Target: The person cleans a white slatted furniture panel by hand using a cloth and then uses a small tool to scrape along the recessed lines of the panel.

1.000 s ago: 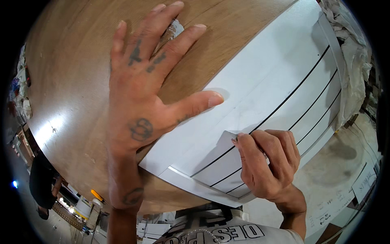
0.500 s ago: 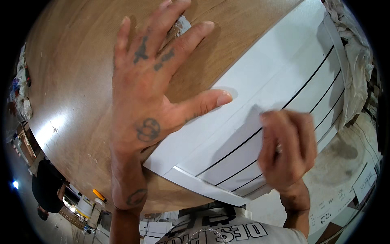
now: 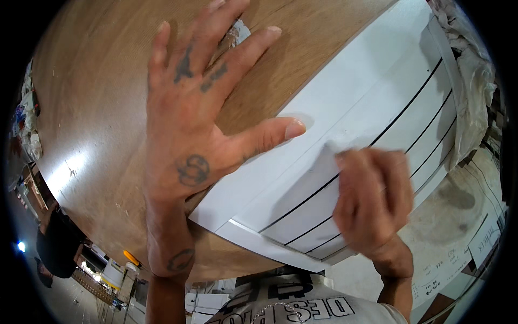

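A white panel [image 3: 345,97] with dark parallel grooves and a raised frame lies aslant on the brown wooden table [image 3: 91,97]. My left hand [image 3: 189,124] is open, its fingers spread over the wood along the panel's left edge. Its thumb reaches across onto the white border. Over the grooved part, my right hand [image 3: 375,200] is closed, with bent fingers bunched together and somewhat blurred. Whatever it may hold is hidden by the fingers. A faint shadow falls on the panel beside its fingertips.
A small whitish scrap [image 3: 240,32] shows behind my left fingers. Crumpled pale sheeting [image 3: 475,102] hangs at the panel's far right end. A yellow-orange handle [image 3: 131,258] lies beyond the table's left edge. Farther off is a person in dark clothes [image 3: 59,245].
My right hand has moved slightly left across the panel, still closed. My left hand stays spread in nearly the same place. The person in the background has shifted.
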`<state>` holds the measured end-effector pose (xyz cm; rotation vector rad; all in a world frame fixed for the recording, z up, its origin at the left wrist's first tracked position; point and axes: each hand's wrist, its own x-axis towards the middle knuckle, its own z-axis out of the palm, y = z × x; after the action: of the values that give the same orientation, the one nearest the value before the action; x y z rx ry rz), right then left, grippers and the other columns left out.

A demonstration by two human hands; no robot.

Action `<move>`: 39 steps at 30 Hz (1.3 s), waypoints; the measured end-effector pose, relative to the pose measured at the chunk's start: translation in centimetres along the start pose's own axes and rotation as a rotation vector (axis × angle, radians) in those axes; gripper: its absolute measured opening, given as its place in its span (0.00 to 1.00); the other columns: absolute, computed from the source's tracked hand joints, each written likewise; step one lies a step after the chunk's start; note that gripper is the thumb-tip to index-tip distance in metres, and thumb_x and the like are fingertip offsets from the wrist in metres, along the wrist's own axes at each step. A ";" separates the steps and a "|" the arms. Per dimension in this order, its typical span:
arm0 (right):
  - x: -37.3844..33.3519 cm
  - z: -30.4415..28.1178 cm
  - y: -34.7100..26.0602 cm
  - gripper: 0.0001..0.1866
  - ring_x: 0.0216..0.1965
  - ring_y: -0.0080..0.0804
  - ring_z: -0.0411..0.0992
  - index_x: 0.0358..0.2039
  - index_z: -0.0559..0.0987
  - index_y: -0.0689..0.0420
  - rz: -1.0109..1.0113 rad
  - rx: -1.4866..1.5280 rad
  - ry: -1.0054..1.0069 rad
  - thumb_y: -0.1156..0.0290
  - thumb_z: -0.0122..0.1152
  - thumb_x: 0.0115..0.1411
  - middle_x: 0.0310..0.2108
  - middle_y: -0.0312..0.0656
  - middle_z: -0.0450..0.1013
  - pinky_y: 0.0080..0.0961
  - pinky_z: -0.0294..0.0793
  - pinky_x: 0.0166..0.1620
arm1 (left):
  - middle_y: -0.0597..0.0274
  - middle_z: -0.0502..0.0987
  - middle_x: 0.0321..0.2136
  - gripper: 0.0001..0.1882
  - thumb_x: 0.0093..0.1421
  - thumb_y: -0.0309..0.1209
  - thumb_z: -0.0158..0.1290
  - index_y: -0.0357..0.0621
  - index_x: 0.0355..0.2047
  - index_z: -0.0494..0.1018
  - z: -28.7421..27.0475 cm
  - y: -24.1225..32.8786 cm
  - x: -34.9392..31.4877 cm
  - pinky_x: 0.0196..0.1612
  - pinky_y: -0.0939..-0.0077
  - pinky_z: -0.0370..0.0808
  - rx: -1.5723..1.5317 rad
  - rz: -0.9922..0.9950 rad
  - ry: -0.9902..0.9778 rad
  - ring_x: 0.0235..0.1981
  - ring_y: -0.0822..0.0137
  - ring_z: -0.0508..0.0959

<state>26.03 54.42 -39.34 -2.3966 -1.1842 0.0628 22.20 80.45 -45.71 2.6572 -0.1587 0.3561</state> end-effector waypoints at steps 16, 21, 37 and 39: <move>1.0 0.5 1.0 0.12 0.26 0.32 0.70 0.35 0.81 0.67 -0.005 -0.027 0.068 0.87 0.69 0.48 0.29 0.45 0.73 0.26 0.68 0.25 | 0.58 0.64 0.69 0.45 0.45 0.64 0.64 0.60 0.62 0.73 -1.7 1.9 0.8 0.75 0.43 0.38 0.030 -0.068 -0.110 0.69 0.55 0.63; 0.1 0.0 -0.1 0.10 0.28 0.34 0.71 0.36 0.81 0.66 -0.042 0.041 -0.053 0.86 0.67 0.51 0.29 0.45 0.73 0.27 0.70 0.25 | 0.57 0.64 0.68 0.45 0.45 0.62 0.65 0.58 0.62 0.73 -0.5 -0.9 0.4 0.75 0.43 0.38 0.063 0.079 -0.030 0.69 0.54 0.63; 1.3 0.1 1.6 0.13 0.28 0.36 0.71 0.35 0.81 0.67 -0.039 -0.007 0.029 0.87 0.69 0.45 0.29 0.46 0.72 0.27 0.68 0.25 | 0.58 0.64 0.68 0.45 0.45 0.61 0.66 0.57 0.62 0.73 -1.3 1.4 0.8 0.75 0.44 0.39 0.026 -0.029 -0.058 0.69 0.54 0.63; 1.1 0.0 0.6 0.13 0.28 0.37 0.71 0.36 0.81 0.67 -0.047 0.025 -0.019 0.87 0.68 0.47 0.29 0.45 0.72 0.29 0.70 0.25 | 0.58 0.64 0.68 0.45 0.45 0.61 0.66 0.57 0.62 0.73 -1.2 1.6 1.0 0.75 0.44 0.39 0.024 -0.034 -0.055 0.69 0.54 0.63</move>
<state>27.22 54.95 -39.40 -2.3510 -1.2406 0.0854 22.62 79.51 -43.72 2.6917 -0.1275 0.2758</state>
